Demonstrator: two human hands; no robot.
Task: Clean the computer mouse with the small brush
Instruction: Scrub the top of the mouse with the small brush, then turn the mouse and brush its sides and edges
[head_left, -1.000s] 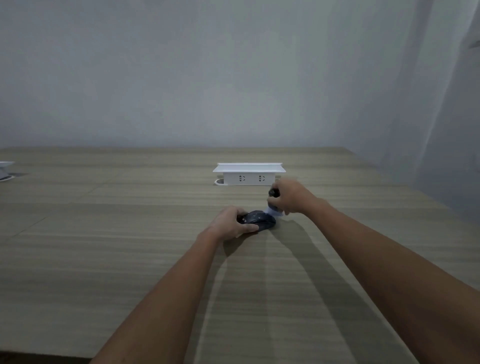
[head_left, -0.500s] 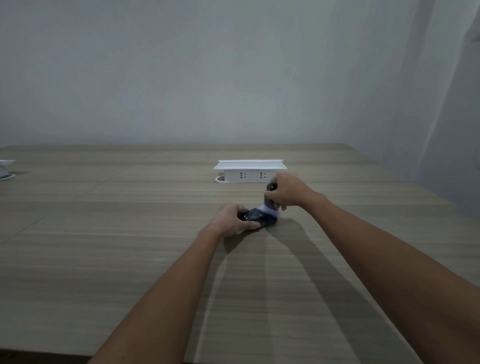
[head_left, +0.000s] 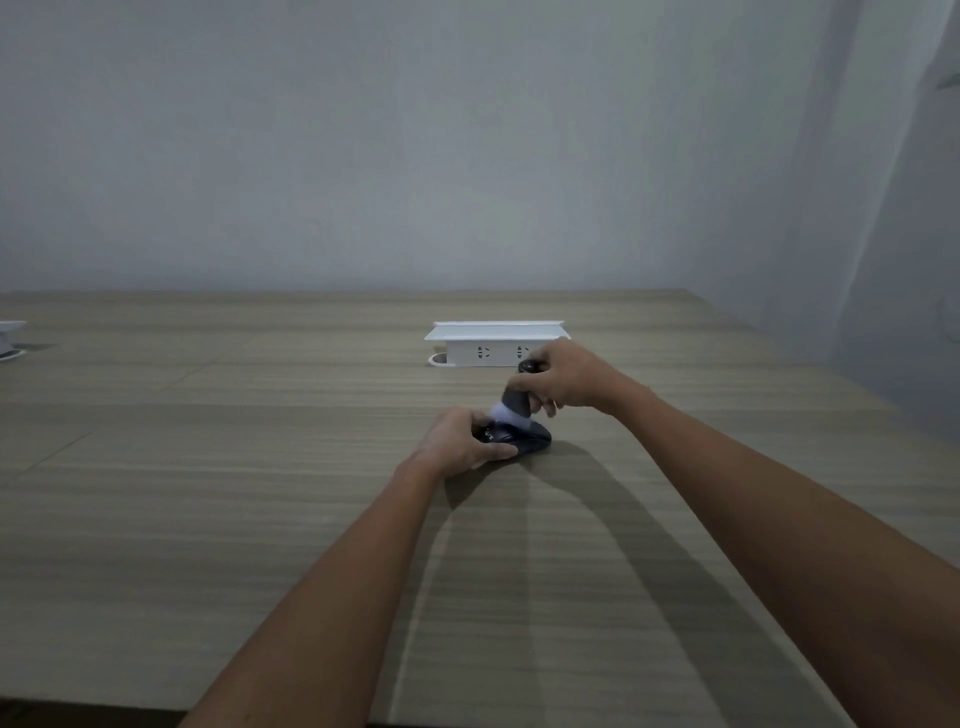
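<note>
A dark computer mouse (head_left: 524, 439) lies on the wooden table (head_left: 260, 467), tilted, with its right part showing. My left hand (head_left: 460, 439) grips its left side and covers that half. My right hand (head_left: 563, 379) is closed around the dark handle of a small brush (head_left: 517, 400). The brush stands nearly upright, and its pale bristles press on the top of the mouse, close to my left fingers.
A white pop-up socket box (head_left: 493, 345) stands on the table just behind my right hand. A white object (head_left: 10, 338) sits at the far left edge. A grey wall closes the back, and a curtain hangs at the right.
The brush has shifted left along the top of the mouse, from its right end toward my left fingers. My left hand keeps its hold, and the mouse now looks more tilted.
</note>
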